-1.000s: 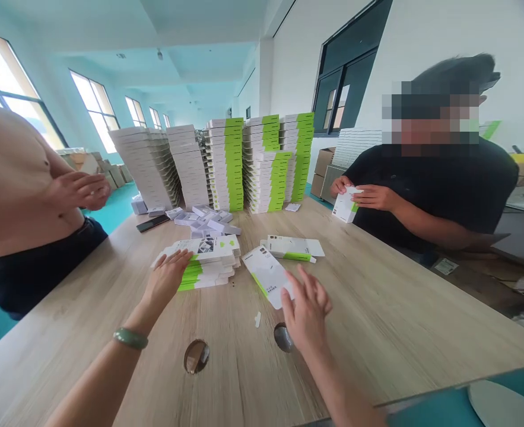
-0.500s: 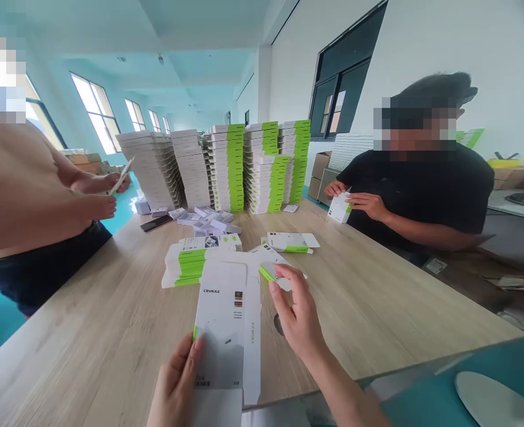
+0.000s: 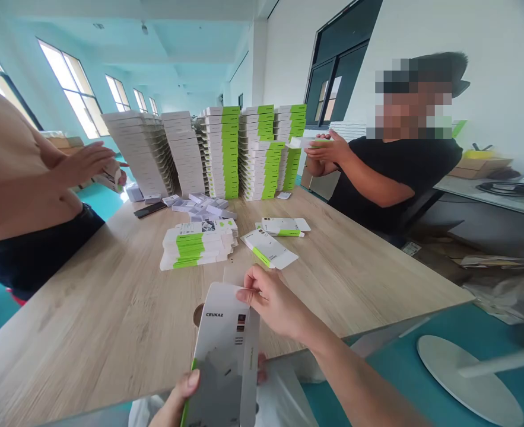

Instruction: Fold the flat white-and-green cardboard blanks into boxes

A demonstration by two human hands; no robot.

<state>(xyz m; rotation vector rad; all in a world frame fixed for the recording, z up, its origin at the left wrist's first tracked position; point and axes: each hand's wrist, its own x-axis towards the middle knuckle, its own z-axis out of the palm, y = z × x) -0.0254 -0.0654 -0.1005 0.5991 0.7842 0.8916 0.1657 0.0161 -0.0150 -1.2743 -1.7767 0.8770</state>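
Note:
A white and green carton (image 3: 219, 356), marked CEUKAZ, is held up in front of me over the near table edge. My left hand (image 3: 179, 397) grips its lower part, the thumb on the left edge and fingertips showing at the right side. My right hand (image 3: 273, 299) pinches the carton's upper right corner by the flaps, fingers closed. Beyond it lie a flat carton (image 3: 270, 248) and another flat carton (image 3: 286, 225). To their left is a pile of flattened cartons (image 3: 194, 246) with green bands.
Tall stacks of boxes (image 3: 217, 154) stand at the table's back, with white inserts (image 3: 202, 206) and a black phone (image 3: 150, 210) before them. One person (image 3: 25, 172) stands at left handling a box; another person (image 3: 390, 178) sits at right, holding a carton toward the stacks.
My right hand has moved from beside the carton onto its upper corner and closed there. The carton is lower and tilted. The person at right has lifted a carton toward the stacks.

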